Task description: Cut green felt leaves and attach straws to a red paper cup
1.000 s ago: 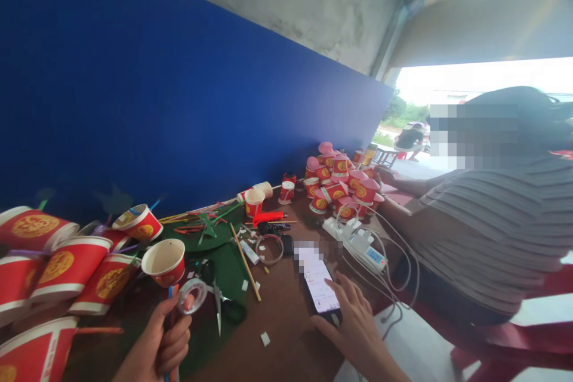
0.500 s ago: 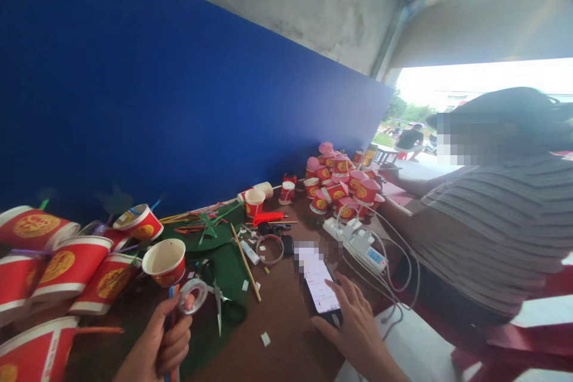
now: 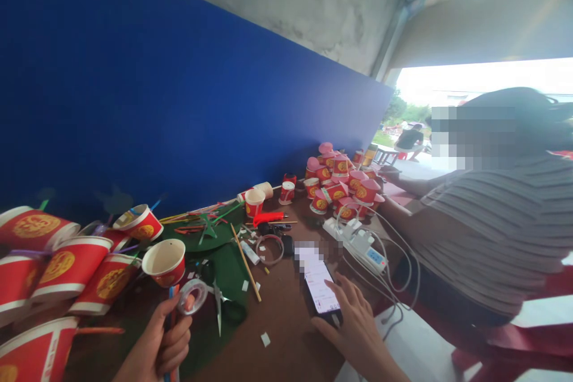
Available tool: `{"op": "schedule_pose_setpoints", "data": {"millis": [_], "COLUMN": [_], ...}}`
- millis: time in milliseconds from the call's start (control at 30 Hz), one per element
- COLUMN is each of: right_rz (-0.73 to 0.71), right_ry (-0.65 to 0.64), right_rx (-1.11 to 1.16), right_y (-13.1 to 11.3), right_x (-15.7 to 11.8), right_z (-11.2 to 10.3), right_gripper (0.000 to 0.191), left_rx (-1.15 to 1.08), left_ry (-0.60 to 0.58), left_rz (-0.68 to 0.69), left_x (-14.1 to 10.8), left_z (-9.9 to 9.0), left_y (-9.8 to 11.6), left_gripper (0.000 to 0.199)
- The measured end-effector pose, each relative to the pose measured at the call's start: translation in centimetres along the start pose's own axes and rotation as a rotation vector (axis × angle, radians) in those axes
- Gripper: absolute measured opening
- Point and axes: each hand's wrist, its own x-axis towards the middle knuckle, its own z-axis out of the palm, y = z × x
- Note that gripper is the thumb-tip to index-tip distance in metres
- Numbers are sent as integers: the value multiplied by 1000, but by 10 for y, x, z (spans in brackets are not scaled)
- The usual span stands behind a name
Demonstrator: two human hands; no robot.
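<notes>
My left hand (image 3: 168, 334) is closed around a thin bundle of blue and orange strips (image 3: 172, 293), with a roll of clear tape (image 3: 193, 296) at its fingers. My right hand (image 3: 351, 319) has its fingers spread over the lower end of a phone (image 3: 321, 283), whose lit screen faces up on the brown table (image 3: 286, 340). One fingertip is at the screen; whether it touches cannot be told. Just right of my left hand lie open scissors (image 3: 219, 304) on dark green sheet. A white-rimmed red paper cup (image 3: 164, 262) stands behind that hand.
Several red cups (image 3: 71, 265) crowd the left side. Cups with pink tops (image 3: 340, 182) are piled at the back. A power strip (image 3: 358, 245) with looping white cables lies right of the phone. A person in a striped top (image 3: 505, 221) sits at the right. A wooden stick (image 3: 246, 262) lies mid-table.
</notes>
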Motion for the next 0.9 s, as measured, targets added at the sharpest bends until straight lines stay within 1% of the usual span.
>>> {"op": "schedule_pose_setpoints", "data": {"millis": [167, 367, 533, 733, 900], "right_rz": [-3, 1, 4, -14, 1], "right_ry": [-13, -9, -18, 12, -6], "right_rx": [10, 19, 22, 3, -3], "right_y": [0, -1, -2, 0, -1], "right_x": [0, 1, 0, 0, 0], "right_z": [0, -1, -1, 2, 1], "right_gripper": [55, 54, 55, 54, 53], "left_rx": [7, -17, -20, -10, -3], "left_ry": [-44, -25, -43, -24, -8], "left_rz": [10, 11, -6, 4, -2], "left_x": [0, 0, 0, -3, -1], "left_z": [0, -1, 0, 3, 2], "left_y": [0, -1, -1, 0, 0], "left_gripper": [32, 37, 39, 36, 35]}}
